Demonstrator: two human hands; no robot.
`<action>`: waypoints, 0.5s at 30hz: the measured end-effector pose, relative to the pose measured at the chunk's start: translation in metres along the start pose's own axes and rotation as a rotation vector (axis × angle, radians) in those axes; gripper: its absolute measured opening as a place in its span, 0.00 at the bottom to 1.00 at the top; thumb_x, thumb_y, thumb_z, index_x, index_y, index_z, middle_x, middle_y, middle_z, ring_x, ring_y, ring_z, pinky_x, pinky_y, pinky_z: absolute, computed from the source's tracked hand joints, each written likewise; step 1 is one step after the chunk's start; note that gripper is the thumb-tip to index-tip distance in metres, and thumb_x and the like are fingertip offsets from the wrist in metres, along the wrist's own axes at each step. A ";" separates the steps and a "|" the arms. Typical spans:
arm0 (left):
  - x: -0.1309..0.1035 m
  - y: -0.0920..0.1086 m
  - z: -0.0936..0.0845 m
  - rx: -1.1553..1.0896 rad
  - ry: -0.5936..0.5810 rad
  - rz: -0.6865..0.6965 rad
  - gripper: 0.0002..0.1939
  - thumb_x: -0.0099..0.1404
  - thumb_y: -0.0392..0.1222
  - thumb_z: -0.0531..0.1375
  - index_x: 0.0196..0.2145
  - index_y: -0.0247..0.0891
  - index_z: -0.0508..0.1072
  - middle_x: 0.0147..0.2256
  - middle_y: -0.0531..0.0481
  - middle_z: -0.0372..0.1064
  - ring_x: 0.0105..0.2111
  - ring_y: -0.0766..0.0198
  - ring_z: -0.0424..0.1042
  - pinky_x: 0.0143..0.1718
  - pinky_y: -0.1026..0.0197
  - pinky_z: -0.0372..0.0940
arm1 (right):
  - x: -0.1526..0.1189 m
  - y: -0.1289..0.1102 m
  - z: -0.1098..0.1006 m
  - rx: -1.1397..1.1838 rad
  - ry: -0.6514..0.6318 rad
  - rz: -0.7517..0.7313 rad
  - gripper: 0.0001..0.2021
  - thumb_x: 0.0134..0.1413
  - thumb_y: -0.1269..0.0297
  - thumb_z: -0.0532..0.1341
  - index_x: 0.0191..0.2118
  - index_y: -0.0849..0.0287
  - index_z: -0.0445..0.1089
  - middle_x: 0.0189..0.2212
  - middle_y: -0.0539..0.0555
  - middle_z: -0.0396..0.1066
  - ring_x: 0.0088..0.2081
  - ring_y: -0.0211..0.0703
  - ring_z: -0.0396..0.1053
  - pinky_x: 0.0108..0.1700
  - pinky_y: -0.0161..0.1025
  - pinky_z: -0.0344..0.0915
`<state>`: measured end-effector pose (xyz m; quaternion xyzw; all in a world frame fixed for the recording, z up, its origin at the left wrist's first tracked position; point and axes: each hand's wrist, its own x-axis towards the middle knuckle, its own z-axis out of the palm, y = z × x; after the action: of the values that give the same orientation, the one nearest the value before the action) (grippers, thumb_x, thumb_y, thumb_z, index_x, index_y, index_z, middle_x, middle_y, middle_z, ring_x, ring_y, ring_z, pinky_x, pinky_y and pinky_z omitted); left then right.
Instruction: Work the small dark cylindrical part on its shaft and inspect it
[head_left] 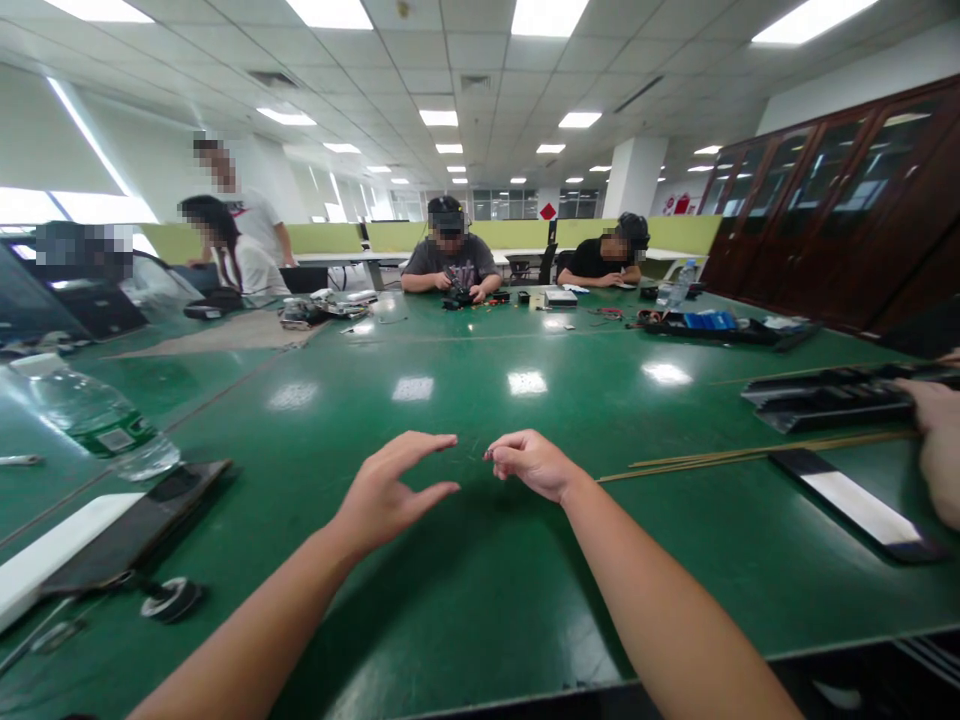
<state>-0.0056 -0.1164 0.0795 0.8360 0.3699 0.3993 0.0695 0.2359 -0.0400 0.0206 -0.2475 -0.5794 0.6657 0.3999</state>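
Well, two bare hands were held out over a shiny green table (465, 600). The left hand (394, 485) had nothing in it. Its thumb and fingers were spread wide apart, like a big beak, and they pointed at the other hand. The right hand (531, 465) was pinching a tiny thing (488, 455) between its thumb and finger. The tiny thing poked out at the fingertips, in the space between the two hands, but it was too small to tell what it was.

Off to the left, a clear water bottle (112, 425) with a green label leaned over. Near it was a dark flat pad (142, 535), with a long white piece (67, 550) lying on it. A little round wheel (171, 600) was just beside the pad.

On the right were some thin yellow sticks (750, 455) and a flat black and white bar (855, 500). Behind the sticks were long black parts (832, 395), and another person's hand (941, 440) was at them. Across the table, a person in a gray shirt (454, 255) bent over something dark, with both hands on it.
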 end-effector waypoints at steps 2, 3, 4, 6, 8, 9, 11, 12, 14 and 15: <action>0.020 0.003 0.022 -0.129 -0.042 0.055 0.20 0.60 0.42 0.68 0.50 0.43 0.74 0.45 0.45 0.74 0.46 0.55 0.72 0.50 0.52 0.67 | -0.001 -0.001 0.000 0.029 -0.026 0.005 0.16 0.45 0.54 0.71 0.33 0.64 0.77 0.27 0.53 0.71 0.25 0.36 0.65 0.30 0.35 0.60; 0.028 0.004 0.031 -0.181 -0.035 0.059 0.16 0.60 0.41 0.67 0.47 0.43 0.76 0.42 0.45 0.75 0.44 0.55 0.73 0.49 0.53 0.68 | -0.001 -0.001 0.000 0.045 -0.037 0.005 0.17 0.45 0.54 0.71 0.32 0.65 0.76 0.25 0.53 0.70 0.26 0.36 0.64 0.30 0.35 0.60; 0.033 0.004 0.039 -0.210 -0.021 0.050 0.12 0.62 0.41 0.66 0.44 0.42 0.77 0.41 0.46 0.76 0.43 0.56 0.74 0.47 0.54 0.69 | -0.001 -0.001 0.000 0.061 -0.044 0.005 0.17 0.46 0.53 0.71 0.32 0.65 0.76 0.24 0.52 0.69 0.26 0.37 0.65 0.30 0.35 0.60; 0.040 0.005 0.049 -0.229 0.023 0.015 0.08 0.63 0.40 0.64 0.41 0.41 0.78 0.39 0.46 0.76 0.41 0.57 0.75 0.45 0.55 0.70 | -0.001 -0.001 0.001 0.094 -0.053 0.002 0.17 0.48 0.52 0.69 0.31 0.64 0.75 0.24 0.52 0.68 0.26 0.37 0.65 0.31 0.34 0.59; 0.041 0.006 0.050 -0.221 0.059 -0.020 0.07 0.65 0.40 0.63 0.42 0.41 0.77 0.39 0.46 0.76 0.41 0.57 0.75 0.45 0.55 0.70 | -0.001 -0.001 0.000 0.123 -0.060 0.000 0.18 0.51 0.50 0.67 0.31 0.64 0.75 0.24 0.51 0.68 0.27 0.37 0.65 0.31 0.35 0.60; 0.040 0.007 0.047 -0.221 0.079 -0.040 0.08 0.65 0.40 0.63 0.42 0.40 0.77 0.40 0.46 0.76 0.41 0.57 0.75 0.45 0.55 0.70 | -0.001 -0.002 0.000 0.133 -0.066 0.004 0.18 0.53 0.50 0.66 0.33 0.64 0.75 0.24 0.52 0.68 0.27 0.37 0.66 0.32 0.35 0.61; 0.029 0.009 0.034 -0.236 0.145 -0.098 0.08 0.66 0.41 0.62 0.43 0.39 0.76 0.42 0.45 0.75 0.42 0.57 0.75 0.46 0.54 0.70 | 0.000 -0.002 -0.002 0.142 -0.075 0.024 0.19 0.55 0.50 0.64 0.38 0.64 0.76 0.26 0.53 0.69 0.28 0.38 0.67 0.33 0.36 0.62; 0.020 0.009 0.024 -0.251 0.199 -0.150 0.09 0.67 0.41 0.61 0.44 0.38 0.75 0.43 0.44 0.75 0.42 0.57 0.75 0.47 0.54 0.70 | 0.001 -0.002 -0.004 0.137 -0.068 0.037 0.19 0.55 0.50 0.64 0.40 0.64 0.76 0.27 0.53 0.70 0.29 0.37 0.67 0.34 0.36 0.62; -0.006 0.007 -0.001 -0.229 0.325 -0.282 0.12 0.66 0.43 0.62 0.46 0.38 0.74 0.45 0.45 0.74 0.43 0.56 0.75 0.49 0.53 0.71 | 0.002 -0.002 -0.008 0.106 -0.024 0.066 0.19 0.56 0.50 0.64 0.42 0.64 0.76 0.30 0.54 0.71 0.29 0.37 0.67 0.34 0.36 0.63; -0.022 0.004 -0.016 -0.152 0.394 -0.360 0.12 0.66 0.43 0.62 0.46 0.39 0.74 0.45 0.46 0.74 0.43 0.57 0.76 0.48 0.53 0.71 | 0.003 -0.001 -0.011 0.080 0.008 0.080 0.19 0.56 0.50 0.64 0.42 0.63 0.76 0.30 0.54 0.71 0.28 0.36 0.67 0.34 0.35 0.63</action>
<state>-0.0242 -0.1376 0.0784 0.6553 0.4879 0.5622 0.1285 0.2428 -0.0314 0.0195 -0.2570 -0.5404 0.7027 0.3849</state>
